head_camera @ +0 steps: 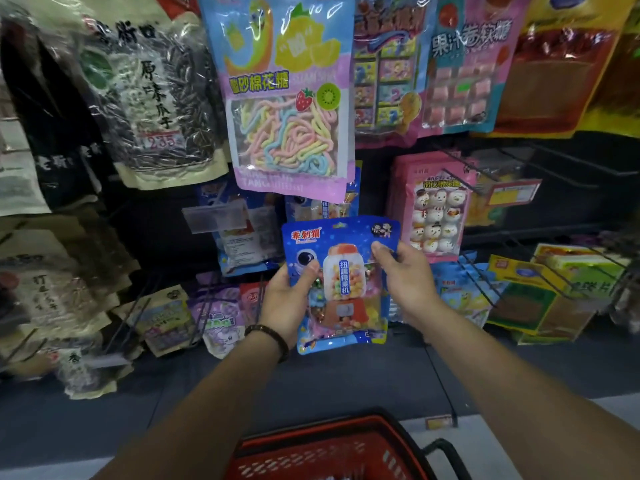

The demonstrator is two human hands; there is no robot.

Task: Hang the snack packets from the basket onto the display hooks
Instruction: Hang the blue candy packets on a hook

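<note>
A blue candy packet with a gumball-machine picture is held upright in front of the display rack. My left hand grips its left edge, thumb on the front. My right hand pinches its right edge near the top. Just behind and above the packet hangs another blue packet of the same kind. The red basket sits low at the bottom centre, below my forearms.
A large purple cotton-candy bag hangs right above. Seed bags fill the left side, a pink snowman marshmallow bag hangs to the right. Bare black hooks stick out at lower right over green and yellow boxes.
</note>
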